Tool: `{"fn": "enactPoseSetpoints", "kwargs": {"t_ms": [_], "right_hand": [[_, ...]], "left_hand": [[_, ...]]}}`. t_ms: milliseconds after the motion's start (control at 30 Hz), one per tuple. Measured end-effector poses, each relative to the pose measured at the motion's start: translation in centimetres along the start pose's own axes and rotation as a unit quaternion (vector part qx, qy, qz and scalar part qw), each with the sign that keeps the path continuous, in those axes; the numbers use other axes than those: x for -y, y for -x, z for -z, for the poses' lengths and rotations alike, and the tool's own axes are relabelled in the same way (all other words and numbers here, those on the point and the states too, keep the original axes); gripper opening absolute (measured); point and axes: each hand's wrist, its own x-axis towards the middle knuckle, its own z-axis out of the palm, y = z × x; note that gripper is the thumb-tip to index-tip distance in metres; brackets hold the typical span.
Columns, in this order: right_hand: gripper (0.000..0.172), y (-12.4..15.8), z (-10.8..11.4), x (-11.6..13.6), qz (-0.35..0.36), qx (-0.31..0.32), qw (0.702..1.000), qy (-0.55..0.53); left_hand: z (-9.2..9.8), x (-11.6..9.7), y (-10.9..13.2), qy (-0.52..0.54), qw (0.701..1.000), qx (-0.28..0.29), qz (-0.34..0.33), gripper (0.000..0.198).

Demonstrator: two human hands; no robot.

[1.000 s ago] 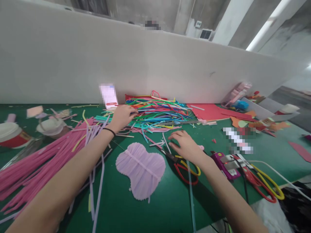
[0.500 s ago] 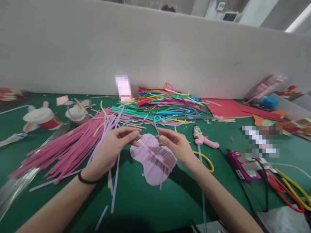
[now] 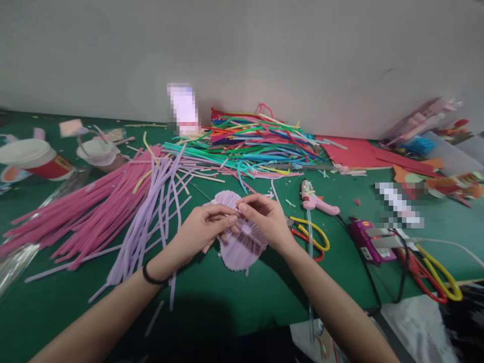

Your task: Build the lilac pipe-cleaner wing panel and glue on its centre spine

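Both hands work at the centre of the green table [image 3: 234,307], over a lilac pleated piece [image 3: 239,252] that lies just below the fingers and is partly lifted at its upper edge. The left hand [image 3: 200,232], with a black band [image 3: 153,277] at the wrist, has thumb and forefinger pressed together on the upper middle of the piece. The right hand [image 3: 266,222] meets it there, its fingertips [image 3: 244,206] closed in a pinch on the same spot and touching those of the left. Whether a separate thin strand is also held between them is too small to tell. Judgement: the step in hand is fine work at the gathered waist of the piece, such as binding or twisting. Any further move calls for a steady two-handed pinch so that the pleats do not spread. A fan of lilac stems [image 3: 151,222] lies just left of the left hand, with a pink bundle [image 3: 86,212] beyond it. A mixed coloured heap [image 3: 253,146] lies against the wall. On the right lie a pink glue gun [image 3: 315,199], scissors [image 3: 312,237] near the right wrist, and a purple tool [image 3: 368,242] further out.
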Motion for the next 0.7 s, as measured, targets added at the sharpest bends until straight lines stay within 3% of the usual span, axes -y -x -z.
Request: {"fn": "enactPoseSetpoints", "kwargs": {"t_ms": [200, 333, 533, 700], "right_hand": [[0.026, 0.0, 0.1, -0.8, -0.006, 0.01, 0.999, -0.047], [0.025, -0.1, 0.3, -0.8, -0.011, -0.016, 0.998, -0.057], [0.025, -0.1, 0.4, -0.9, -0.017, -0.049, 0.997, -0.057], [0.023, 0.1, 0.6, -0.8, -0.048, -0.039, 0.991, -0.117]], "left_hand": [[0.0, 0.2, 0.2, -0.053, 0.998, 0.021, -0.033, 0.026], [1.4, 0.7, -0.6, -0.15, 0.985, 0.002, -0.087, 0.03], [4.4, 1.6, -1.8, -0.089, 0.994, -0.024, -0.063, 0.026], [4.0, 1.3, -1.2, -0.084, 0.988, -0.065, -0.108, 0.025]]}}
